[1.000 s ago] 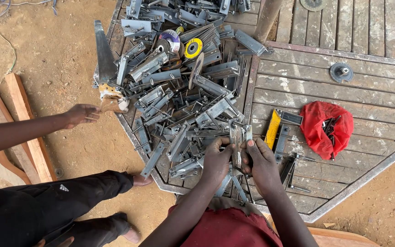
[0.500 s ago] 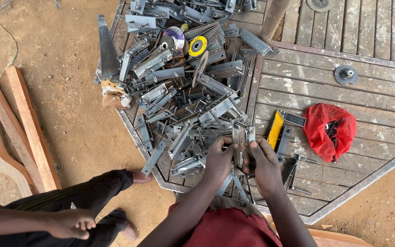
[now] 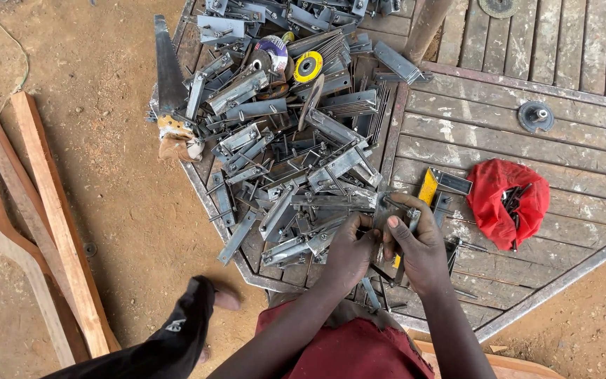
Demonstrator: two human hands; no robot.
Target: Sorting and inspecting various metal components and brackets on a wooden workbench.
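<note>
Centrally: both hands working one small metal bracket [image 3: 389, 210] at the near edge of a heap of metal fittings [image 3: 296, 154].
Left hand [image 3: 348, 254] and right hand [image 3: 422, 245] are closing around the bracket together over the slatted panel [image 3: 527, 140]; red cloth [image 3: 510, 202] is lying well apart.
</note>
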